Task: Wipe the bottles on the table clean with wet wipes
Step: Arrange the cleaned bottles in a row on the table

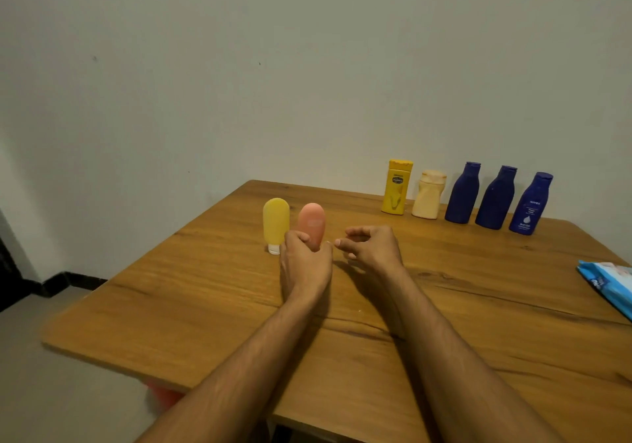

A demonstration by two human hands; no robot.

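My left hand (305, 258) grips the lower part of a pink squeeze tube (312, 222) that stands upright on the wooden table (205, 306). A yellow squeeze tube (276, 220) stands on its white cap just left of it. My right hand (371, 246) hovers to the right of the pink tube, fingers loosely curled, holding nothing. Along the far edge stand a yellow lotion bottle (396, 186), a cream bottle (428, 194) and three dark blue bottles (462, 193) (496, 197) (530, 204). A blue pack of wet wipes (610, 283) lies at the right edge.
A plain wall rises behind the table. The floor and a dark skirting (51, 282) show at the left. Something pink-red (164, 396) sits blurred under the table's near-left edge.
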